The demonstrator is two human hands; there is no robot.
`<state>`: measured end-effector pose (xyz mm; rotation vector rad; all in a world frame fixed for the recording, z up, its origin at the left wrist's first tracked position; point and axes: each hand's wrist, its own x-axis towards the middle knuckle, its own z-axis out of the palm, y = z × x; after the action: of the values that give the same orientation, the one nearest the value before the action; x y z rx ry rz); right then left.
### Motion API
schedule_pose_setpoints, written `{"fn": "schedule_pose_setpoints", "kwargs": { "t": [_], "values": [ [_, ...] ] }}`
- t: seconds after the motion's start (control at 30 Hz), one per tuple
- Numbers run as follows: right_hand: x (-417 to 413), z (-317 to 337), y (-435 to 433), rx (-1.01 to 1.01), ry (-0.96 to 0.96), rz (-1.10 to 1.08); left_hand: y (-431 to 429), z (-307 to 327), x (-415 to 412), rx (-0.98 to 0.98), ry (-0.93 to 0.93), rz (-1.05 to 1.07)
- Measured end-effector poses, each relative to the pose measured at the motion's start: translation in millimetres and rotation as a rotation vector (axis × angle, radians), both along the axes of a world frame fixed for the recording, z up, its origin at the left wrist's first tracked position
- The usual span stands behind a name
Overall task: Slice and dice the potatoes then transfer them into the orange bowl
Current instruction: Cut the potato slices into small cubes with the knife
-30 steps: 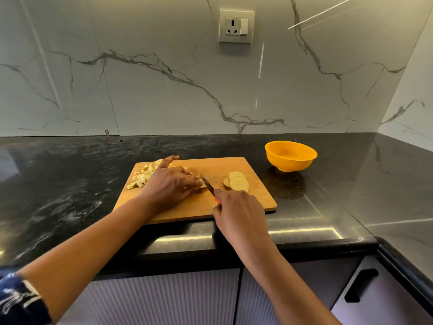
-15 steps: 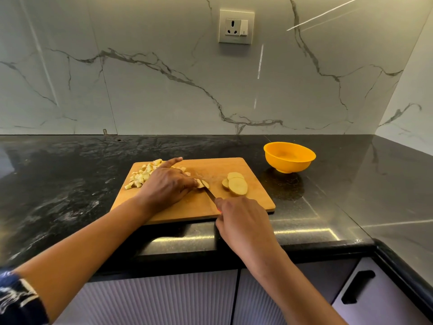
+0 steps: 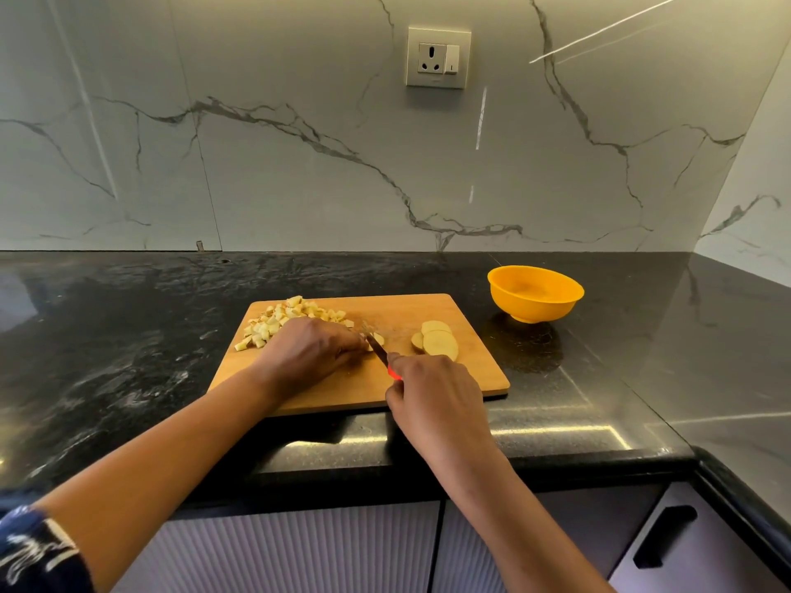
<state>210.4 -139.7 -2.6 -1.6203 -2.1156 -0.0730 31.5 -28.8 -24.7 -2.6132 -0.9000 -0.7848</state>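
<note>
A wooden cutting board [image 3: 432, 310] lies on the black counter. A heap of diced potato [image 3: 282, 321] sits at its back left. A few round potato slices [image 3: 436, 341] lie at the right of the board. My left hand [image 3: 310, 350] holds down a small potato piece [image 3: 377, 339] with curled fingertips. My right hand [image 3: 432, 389] grips a knife [image 3: 377, 347] by its red handle, and the blade runs right beside that piece. The orange bowl [image 3: 535, 298] stands empty to the right of the board.
The black stone counter [image 3: 128, 336] runs left and turns a corner at the right. A marble wall with a socket [image 3: 437, 57] rises behind. Cabinet fronts with a dark handle [image 3: 663, 541] are below the counter edge.
The knife blade has shifted slightly along the small potato piece under my left fingertips. Both hands stay at the same spot on the board.
</note>
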Motion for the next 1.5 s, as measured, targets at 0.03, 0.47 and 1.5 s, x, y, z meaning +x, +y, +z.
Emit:
{"fn": "schedule_pose_setpoints", "kwargs": {
  "t": [0.03,0.47,1.5],
  "values": [
    [-1,-1,1,-0.002,-0.006,-0.006,0,0,0,-0.004,-0.004,0.004],
    [-11,5,0,-0.088,-0.185,0.004,-3,3,0,-0.021,-0.021,0.027],
    [45,6,27,0.079,0.187,-0.219,27,25,11,-0.356,0.271,0.264]
  ]
}}
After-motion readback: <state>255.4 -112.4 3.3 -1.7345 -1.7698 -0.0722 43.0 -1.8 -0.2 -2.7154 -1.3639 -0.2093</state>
